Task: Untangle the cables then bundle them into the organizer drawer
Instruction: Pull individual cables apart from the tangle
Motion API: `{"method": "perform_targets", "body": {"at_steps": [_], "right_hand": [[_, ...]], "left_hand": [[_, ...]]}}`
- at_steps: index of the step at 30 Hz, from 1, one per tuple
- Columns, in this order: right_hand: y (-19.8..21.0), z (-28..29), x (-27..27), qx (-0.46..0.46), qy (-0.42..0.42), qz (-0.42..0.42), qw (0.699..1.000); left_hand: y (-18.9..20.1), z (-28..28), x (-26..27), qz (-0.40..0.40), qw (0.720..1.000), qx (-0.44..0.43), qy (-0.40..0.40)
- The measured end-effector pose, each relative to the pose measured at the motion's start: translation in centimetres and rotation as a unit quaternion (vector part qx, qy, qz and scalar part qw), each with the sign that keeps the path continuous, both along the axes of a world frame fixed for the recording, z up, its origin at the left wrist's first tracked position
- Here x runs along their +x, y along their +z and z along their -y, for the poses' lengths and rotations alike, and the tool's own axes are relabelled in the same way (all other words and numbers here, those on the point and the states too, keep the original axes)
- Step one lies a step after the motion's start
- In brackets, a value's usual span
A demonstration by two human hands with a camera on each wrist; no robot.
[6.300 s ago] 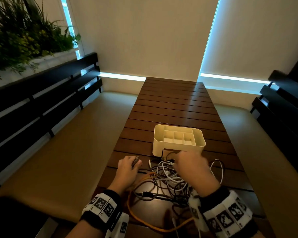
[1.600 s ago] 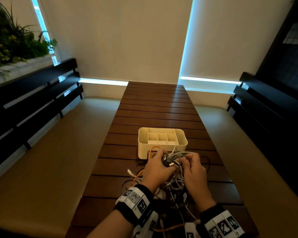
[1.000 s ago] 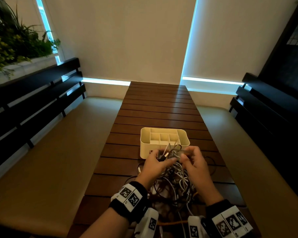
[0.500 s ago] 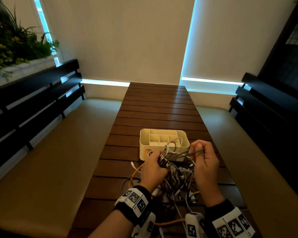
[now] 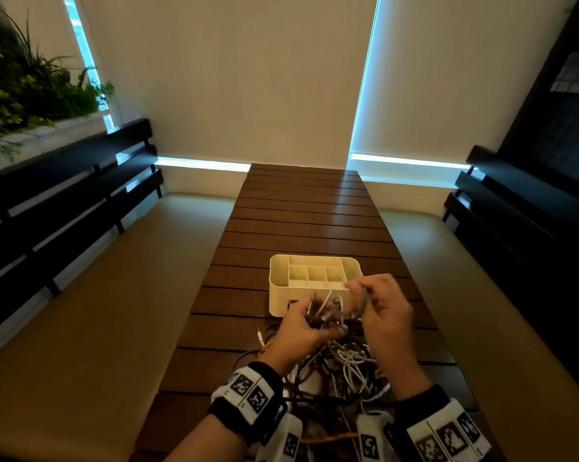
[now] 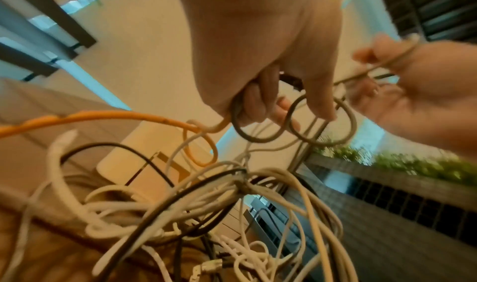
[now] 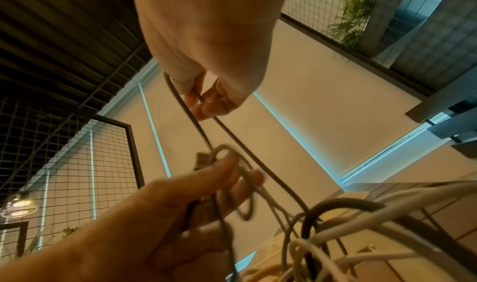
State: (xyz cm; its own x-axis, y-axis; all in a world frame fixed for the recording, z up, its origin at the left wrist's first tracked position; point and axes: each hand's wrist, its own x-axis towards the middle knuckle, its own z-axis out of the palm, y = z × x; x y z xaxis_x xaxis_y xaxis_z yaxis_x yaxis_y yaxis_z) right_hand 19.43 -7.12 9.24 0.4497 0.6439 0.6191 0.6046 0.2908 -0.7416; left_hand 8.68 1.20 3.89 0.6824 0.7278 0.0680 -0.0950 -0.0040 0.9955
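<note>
Grey cable [image 5: 362, 303] is what I am working free: my right hand [image 5: 383, 308] pinches one loop of it and has drawn it up and away from the knot compared with a moment ago, when both hands sat low on the heap. My left hand [image 5: 310, 331] clenches the gathered top of the tangle [image 5: 345, 365], with several grey coils hooked round its fingers [image 6: 317, 94]. Lifting has pulled the mass partly off the worktop [image 5: 301, 211], so I judge the untangling is only starting; one strand is separating while the rest hangs knotted.

White, black and an orange cable [image 6: 108, 116] cross beneath my left hand. The cream organizer [image 5: 283, 285] stands just beyond my hands, its top compartments bare of any cable.

Much is hard to read. Hands cover the organizer's near face, so I cannot tell whether its drawer is open. Where the grey strand runs inside the knot is hidden by other cords. Both wrist views are blurred at the fingers, and the tangle's near part is cut off behind my wrist cameras.
</note>
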Motion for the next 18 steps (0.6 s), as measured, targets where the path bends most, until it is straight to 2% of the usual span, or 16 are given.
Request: {"method": "perform_targets", "body": {"at_steps": [2, 5, 7, 9, 10, 12, 13, 15, 18], "right_hand": [[-0.1, -0.2, -0.8, -0.002, 0.038, -0.002, 0.999], [-0.1, 0.0, -1.4, -0.023, 0.104, -0.034, 0.994], [-0.6, 0.1, -0.8, -0.071, 0.085, -0.063, 0.992], [-1.3, 0.2, 0.4, -0.154, -0.001, -0.083, 0.985], [-1.9, 0.2, 0.9, -0.22, -0.018, -0.079, 0.972], [-3.2, 0.3, 1.4, -0.354, 0.028, -0.038, 0.934], [-3.8, 0.4, 1.3, -0.38, 0.056, -0.022, 0.923], [-4.4, 0.7, 1.3, -0.363, 0.077, -0.034, 0.928], [-4.5, 0.6, 1.3, -0.337, 0.121, -0.07, 0.931]], "left_hand": [[-0.4, 0.6, 0.6, -0.009, 0.999, 0.025, -0.023], [-1.5, 1.1, 1.3, 0.006, 0.999, 0.028, 0.021], [-1.6, 1.1, 1.3, 0.021, 0.998, 0.016, 0.051], [-1.6, 0.6, 1.2, 0.022, 0.997, 0.017, 0.073], [-1.6, 0.3, 1.1, 0.017, 0.997, 0.017, 0.073], [-1.2, 0.3, 0.9, -0.007, 0.997, 0.026, 0.077], [-1.2, 0.3, 1.0, -0.025, 0.995, 0.035, 0.086], [-1.3, 0.2, 1.1, -0.041, 0.995, 0.032, 0.09], [-1.3, 0.3, 1.2, -0.015, 0.996, 0.016, 0.089]]}}
